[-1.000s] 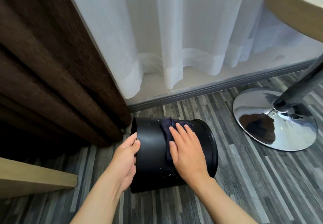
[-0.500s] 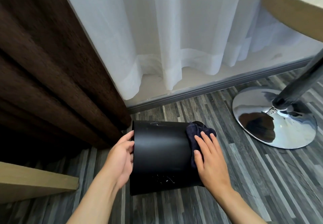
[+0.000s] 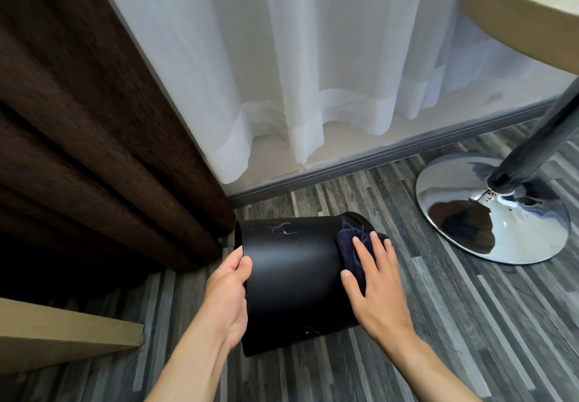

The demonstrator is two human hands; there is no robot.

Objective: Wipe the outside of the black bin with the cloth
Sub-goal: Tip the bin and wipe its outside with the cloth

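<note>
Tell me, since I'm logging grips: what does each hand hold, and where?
The left hand grips the bin by its left end edge. The right hand lies flat, pressing the cloth against the bin's right end.

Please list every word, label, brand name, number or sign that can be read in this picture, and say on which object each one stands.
None: no readable text shows in this view.
The black bin carries only whitish scuff marks near its top and lower edge, not letters.
The cloth, the chrome table base, the curtains and the floor show no label or print.
</note>
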